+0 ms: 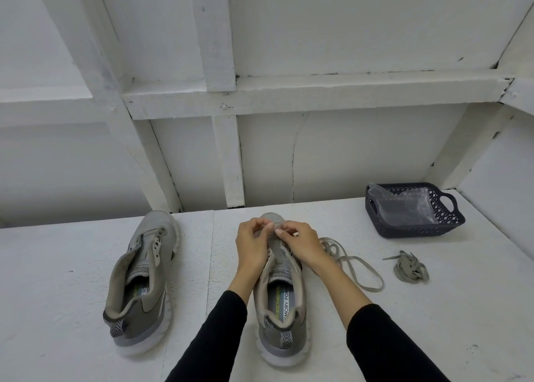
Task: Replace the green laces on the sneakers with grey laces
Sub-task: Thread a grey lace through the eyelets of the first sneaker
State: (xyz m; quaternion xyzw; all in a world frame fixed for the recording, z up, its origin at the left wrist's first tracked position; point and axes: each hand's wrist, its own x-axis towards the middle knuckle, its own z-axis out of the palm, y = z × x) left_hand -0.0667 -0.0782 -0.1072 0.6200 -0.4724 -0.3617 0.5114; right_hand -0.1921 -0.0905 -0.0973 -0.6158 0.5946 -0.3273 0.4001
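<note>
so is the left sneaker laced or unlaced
Unlaced: the left sneaker stands upright on the table with bare eyelets and no lace through them.

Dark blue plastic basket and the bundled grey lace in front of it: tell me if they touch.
Apart. The head view shows bare white tabletop between the dark blue plastic basket and the bundled grey lace.

Two grey sneakers upright, loose grey lace beside.
</note>
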